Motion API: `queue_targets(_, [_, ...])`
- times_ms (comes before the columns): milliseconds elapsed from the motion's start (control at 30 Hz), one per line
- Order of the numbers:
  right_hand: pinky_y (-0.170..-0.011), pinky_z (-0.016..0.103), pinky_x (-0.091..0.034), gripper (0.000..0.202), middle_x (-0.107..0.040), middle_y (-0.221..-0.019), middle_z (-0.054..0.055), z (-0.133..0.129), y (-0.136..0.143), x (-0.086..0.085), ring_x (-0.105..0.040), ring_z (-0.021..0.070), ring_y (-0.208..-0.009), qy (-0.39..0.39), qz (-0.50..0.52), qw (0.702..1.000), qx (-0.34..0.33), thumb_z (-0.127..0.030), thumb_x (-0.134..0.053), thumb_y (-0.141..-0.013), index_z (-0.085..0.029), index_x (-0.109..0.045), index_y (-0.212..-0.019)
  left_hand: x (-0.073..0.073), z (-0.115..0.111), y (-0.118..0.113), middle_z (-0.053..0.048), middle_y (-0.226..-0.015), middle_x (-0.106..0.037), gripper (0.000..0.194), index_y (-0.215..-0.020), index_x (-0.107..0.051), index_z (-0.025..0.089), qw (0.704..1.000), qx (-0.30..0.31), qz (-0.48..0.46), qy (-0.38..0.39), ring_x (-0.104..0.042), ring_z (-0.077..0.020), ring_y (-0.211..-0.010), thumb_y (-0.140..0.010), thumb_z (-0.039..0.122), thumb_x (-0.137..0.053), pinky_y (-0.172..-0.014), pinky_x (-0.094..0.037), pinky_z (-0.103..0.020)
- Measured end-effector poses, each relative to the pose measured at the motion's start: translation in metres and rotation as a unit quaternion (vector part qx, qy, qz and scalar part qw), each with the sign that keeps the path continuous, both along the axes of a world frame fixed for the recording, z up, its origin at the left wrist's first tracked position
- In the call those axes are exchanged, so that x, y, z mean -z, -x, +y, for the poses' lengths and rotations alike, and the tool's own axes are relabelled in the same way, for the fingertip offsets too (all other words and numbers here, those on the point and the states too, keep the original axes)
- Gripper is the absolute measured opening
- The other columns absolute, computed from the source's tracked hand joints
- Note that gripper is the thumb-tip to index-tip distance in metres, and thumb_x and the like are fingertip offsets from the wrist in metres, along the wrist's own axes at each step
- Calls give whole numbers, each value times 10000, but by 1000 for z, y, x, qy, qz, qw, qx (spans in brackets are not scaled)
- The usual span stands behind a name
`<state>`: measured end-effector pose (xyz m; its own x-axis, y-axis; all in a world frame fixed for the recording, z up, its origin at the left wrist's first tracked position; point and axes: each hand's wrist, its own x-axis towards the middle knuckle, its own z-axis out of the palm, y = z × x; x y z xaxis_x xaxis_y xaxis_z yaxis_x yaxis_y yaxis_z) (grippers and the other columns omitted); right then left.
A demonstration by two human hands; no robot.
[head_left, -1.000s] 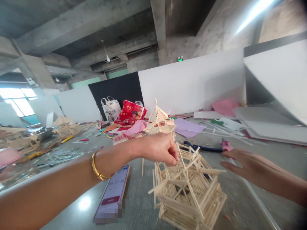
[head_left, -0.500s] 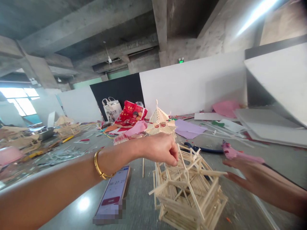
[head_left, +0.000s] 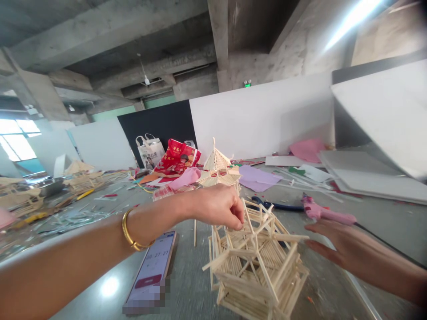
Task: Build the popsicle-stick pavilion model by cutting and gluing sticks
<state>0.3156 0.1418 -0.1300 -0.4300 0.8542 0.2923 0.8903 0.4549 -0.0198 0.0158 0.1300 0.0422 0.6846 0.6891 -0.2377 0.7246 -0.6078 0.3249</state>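
Observation:
A frame built of thin wooden sticks (head_left: 256,271) stands on the grey table in the lower middle. My left hand (head_left: 222,209), with a gold bangle on the wrist, is at its upper left edge; the fingers are curled together at an upright stick, and what they pinch is hidden. To the right of the frame is my right hand (head_left: 336,242), thumb and fingers apart, holding nothing. Just beyond it lies a pink glue gun (head_left: 327,213) with a dark cable. Behind my left hand rises a pointed stick roof model (head_left: 218,166).
A phone (head_left: 153,266) showing a timer lies left of the frame. Blue-handled pliers (head_left: 283,206) rest behind it. Farther back are a red bag (head_left: 178,158), purple paper (head_left: 258,178) and white boards (head_left: 373,173). Scraps and more stick models (head_left: 85,180) cover the left.
The whole view has shifted slightly, so things appear a little farther left. Both hands keep nearly the same pose beside the stick frame.

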Motion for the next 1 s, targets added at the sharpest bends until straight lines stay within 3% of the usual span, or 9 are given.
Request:
queue_targets(200, [-876, 400, -487, 483, -617, -1067, 112, -4, 0, 6, -587, 253, -979, -57, 4, 998, -11, -501, -379, -826, -152, -646, -1026, 0, 1, 0, 0, -652, -646, 180, -774, -698, 175, 1000, 2, -5, 6, -546, -100, -588, -667, 224, -561, -510, -378, -215])
queue_targets(433, [-624, 326, -571, 412, -671, -904, 84, -15, 6, 2, -652, 219, -767, -176, -2, 982, -65, -436, -380, -835, -168, -684, -907, -1, 0, 0, 11, -669, -650, 204, -809, -696, 170, 1000, -7, 8, -4, -541, -84, -589, -675, 227, -552, -502, -372, -197])
queue_targets(567, [-570, 301, -572, 405, -679, -826, 77, -18, 9, 1, -656, 207, -699, -215, -9, 972, -92, -419, -377, -839, -159, -688, -857, -1, -1, 0, 2, -682, -661, 210, -818, -697, 166, 1000, 3, 16, -11, -552, -87, -603, -683, 233, -550, -522, -385, -200])
queue_targets(667, [-587, 303, -575, 403, -677, -839, 72, -16, 6, 7, -654, 207, -714, -204, -4, 975, -89, -431, -380, -841, -166, -681, -881, 0, 0, 0, 0, -685, -666, 208, -816, -697, 165, 1000, 15, 16, -17, -554, -88, -601, -688, 234, -548, -517, -382, -201])
queue_targets(833, [-670, 326, -572, 388, -664, -929, 66, -12, -1, 20, -643, 221, -803, -124, 12, 990, -67, -467, -388, -828, -218, -660, -949, 1, 2, 1, -3, -674, -663, 204, -809, -699, 159, 999, 30, 19, -28, -551, -87, -594, -685, 228, -553, -516, -382, -203])
queue_targets(1000, [-692, 363, -571, 419, -663, -927, 85, -12, -2, 22, -639, 247, -820, -65, 40, 996, -43, -504, -378, -801, -234, -660, -955, 2, 3, 1, 0, -646, -653, 198, -794, -702, 158, 999, 37, 10, -33, -544, -89, -574, -681, 224, -554, -500, -378, -205])
